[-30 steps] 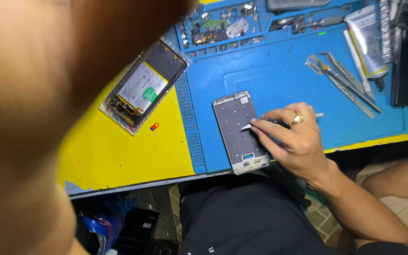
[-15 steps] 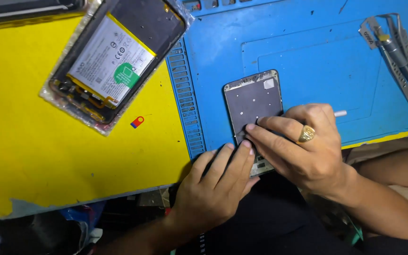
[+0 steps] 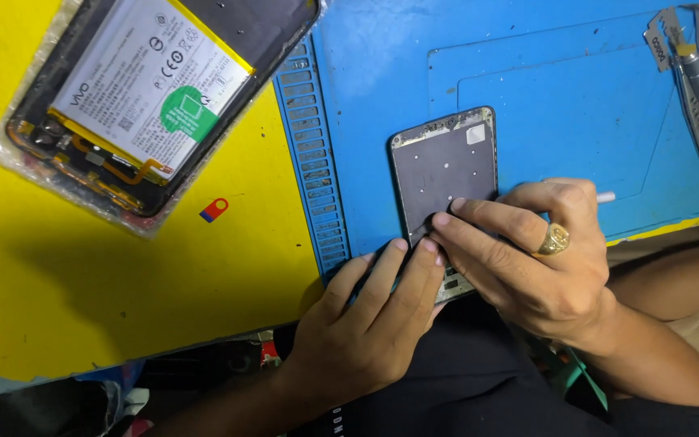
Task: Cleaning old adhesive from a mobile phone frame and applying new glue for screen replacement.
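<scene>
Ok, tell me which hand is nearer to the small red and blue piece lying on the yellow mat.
Left. The left hand sits right of and below the small red and blue piece, apart from it. The right hand, with a gold ring, is farther right, over the grey phone frame.
</scene>
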